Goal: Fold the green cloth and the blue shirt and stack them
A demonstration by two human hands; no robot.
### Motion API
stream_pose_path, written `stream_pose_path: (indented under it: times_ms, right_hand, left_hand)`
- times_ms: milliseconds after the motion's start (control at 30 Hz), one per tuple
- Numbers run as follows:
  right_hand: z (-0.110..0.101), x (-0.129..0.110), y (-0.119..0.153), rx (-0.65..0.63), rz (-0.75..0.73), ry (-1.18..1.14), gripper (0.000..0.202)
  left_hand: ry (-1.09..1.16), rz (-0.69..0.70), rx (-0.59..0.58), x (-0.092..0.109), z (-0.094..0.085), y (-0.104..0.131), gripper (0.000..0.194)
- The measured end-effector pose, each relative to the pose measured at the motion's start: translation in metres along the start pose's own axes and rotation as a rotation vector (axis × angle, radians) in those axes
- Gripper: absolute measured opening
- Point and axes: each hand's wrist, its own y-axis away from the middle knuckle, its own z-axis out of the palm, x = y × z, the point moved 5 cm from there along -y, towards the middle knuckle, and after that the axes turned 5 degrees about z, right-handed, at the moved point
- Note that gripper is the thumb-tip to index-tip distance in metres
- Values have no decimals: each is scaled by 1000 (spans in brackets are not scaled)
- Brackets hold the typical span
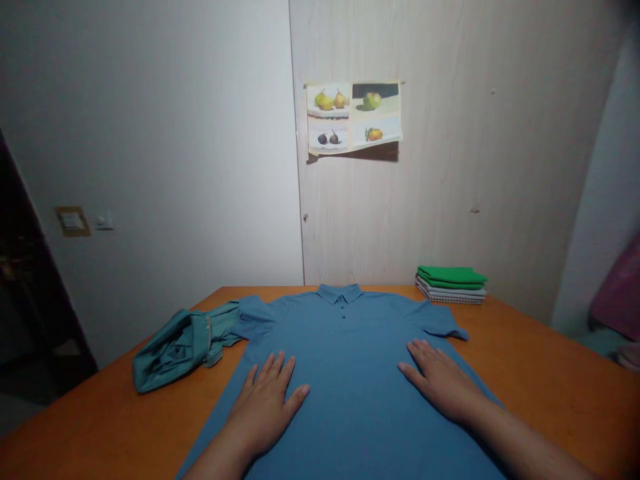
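A blue short-sleeved polo shirt (345,393) lies spread out front side up, its buttoned collar at the far end of the table. My left hand (267,403) rests flat on the left part of the shirt's body, fingers spread. On the right part lies my right hand (440,380), palm down, its thumb apart from the other fingers. Neither hand grips the cloth. The shirt's lower hem is out of view. Touching or overlapping its left sleeve is a crumpled teal garment (167,350).
The orange-brown table (540,373) reaches back to the wall. A stack of folded cloths, green (450,275) on top of grey and checked ones, sits at the far right corner. A fruit picture sheet (353,120) hangs on the wall. At the left is a dark door (30,293).
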Motion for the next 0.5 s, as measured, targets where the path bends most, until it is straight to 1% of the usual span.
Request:
stream_pose_path:
  times_ms: [367, 500]
  right_hand:
    - [1, 1, -1, -3, 0, 5, 88]
    - [1, 1, 0, -1, 6, 14, 87]
  left_hand:
    - [2, 2, 1, 0, -1, -1, 84]
    - [67, 3, -10, -2, -2, 1, 84]
